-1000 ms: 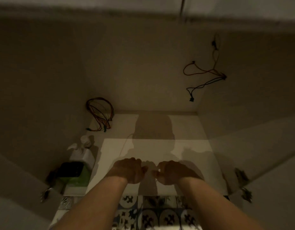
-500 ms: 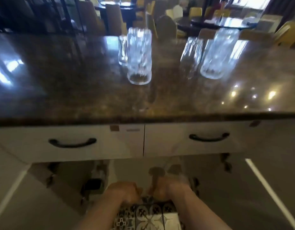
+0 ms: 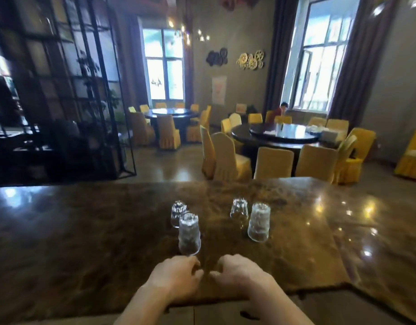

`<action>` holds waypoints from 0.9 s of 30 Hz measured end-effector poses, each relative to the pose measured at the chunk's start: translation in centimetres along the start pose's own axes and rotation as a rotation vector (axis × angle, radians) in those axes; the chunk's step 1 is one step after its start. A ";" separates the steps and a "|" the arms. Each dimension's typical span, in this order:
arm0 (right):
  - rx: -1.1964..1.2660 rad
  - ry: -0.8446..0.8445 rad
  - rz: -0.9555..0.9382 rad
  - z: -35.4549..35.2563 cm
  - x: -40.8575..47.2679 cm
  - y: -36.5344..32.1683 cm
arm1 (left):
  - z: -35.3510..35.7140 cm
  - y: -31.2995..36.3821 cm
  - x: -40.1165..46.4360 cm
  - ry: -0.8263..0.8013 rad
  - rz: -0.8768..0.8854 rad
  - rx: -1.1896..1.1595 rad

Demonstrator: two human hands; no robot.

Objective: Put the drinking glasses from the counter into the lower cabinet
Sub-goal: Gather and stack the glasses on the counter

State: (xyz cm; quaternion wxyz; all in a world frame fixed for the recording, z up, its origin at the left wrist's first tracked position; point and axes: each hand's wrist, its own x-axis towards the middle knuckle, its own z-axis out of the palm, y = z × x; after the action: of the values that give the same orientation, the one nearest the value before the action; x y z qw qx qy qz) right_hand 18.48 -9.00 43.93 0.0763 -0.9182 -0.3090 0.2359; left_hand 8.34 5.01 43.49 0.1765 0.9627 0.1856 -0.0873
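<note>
Hands (image 3: 176,275) risen; four glasses (image 3: 189,233).

Dim indoors, lit mostly by daylight through two tall windows (image 3: 166,64) at the back, both blown out to white-blue. Small warm lamps (image 3: 190,34) overhead, sparkling. Bright specks of glare across the polished counter (image 3: 85,231), strongest at right, plus a pale patch at far left. Left side sunk in deep shadow. Motion blur throughout; hands, left (image 3: 176,275) and right (image 3: 242,273), soft-edged and smeared. Glasses (image 3: 189,234) hazy, detail lost. Strong wide-angle bending at the edges, verticals leaning outward.
</note>
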 end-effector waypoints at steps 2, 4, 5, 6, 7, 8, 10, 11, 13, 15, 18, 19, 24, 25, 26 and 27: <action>-0.007 0.175 -0.041 -2.4 0.0 -0.1 | -2.1 0.5 1.0 0.155 0.031 -0.008; 0.024 0.353 -0.092 -4.2 0.2 0.2 | -3.5 1.1 1.9 0.305 0.051 -0.026; 0.031 0.425 -0.121 -5.0 0.4 0.3 | -4.1 1.3 2.4 0.365 0.050 -0.026; 0.033 0.485 -0.145 -5.8 0.7 0.5 | -4.6 1.6 2.9 0.417 0.046 -0.014; 0.032 0.535 -0.164 -6.6 0.9 0.7 | -5.0 1.9 3.5 0.455 0.049 0.009; 0.034 0.583 -0.181 -7.2 1.2 1.0 | -5.4 2.3 4.0 0.486 0.051 0.031; 0.049 0.672 -0.203 -8.1 1.8 1.6 | -5.8 3.1 4.8 0.541 0.045 0.046; 0.050 0.707 -0.210 -8.4 2.1 1.9 | -6.0 3.4 5.3 0.564 0.043 0.055; 0.041 0.738 -0.218 -8.6 3.0 2.9 | -6.3 3.7 6.3 0.590 0.044 0.070; 0.034 0.742 -0.227 -8.5 3.8 3.6 | -6.4 3.5 6.9 0.604 0.046 0.069; 0.014 0.712 -0.213 -8.0 5.5 4.8 | -6.4 2.4 8.0 0.590 0.028 0.081; 0.016 0.687 -0.207 -7.6 6.2 5.0 | -6.1 1.7 8.4 0.573 0.010 0.077; 0.016 0.634 -0.169 -6.3 9.4 5.3 | -4.8 -2.2 10.5 0.444 -0.066 0.076; 0.009 0.630 -0.153 -6.3 10.1 5.5 | -4.5 -2.8 11.2 0.418 -0.072 0.076; -0.008 0.628 -0.131 -6.3 10.6 5.8 | -4.3 -3.3 11.8 0.387 -0.070 0.078; -0.037 0.626 -0.102 -6.4 11.2 6.2 | -4.0 -3.7 12.6 0.352 -0.057 0.086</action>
State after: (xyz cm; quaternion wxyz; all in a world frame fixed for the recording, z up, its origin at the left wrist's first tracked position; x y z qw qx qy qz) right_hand 32.64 -7.11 43.42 0.1626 -0.9308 -0.3202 -0.0680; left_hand 18.83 13.83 43.11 0.0974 0.9642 0.2368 0.0695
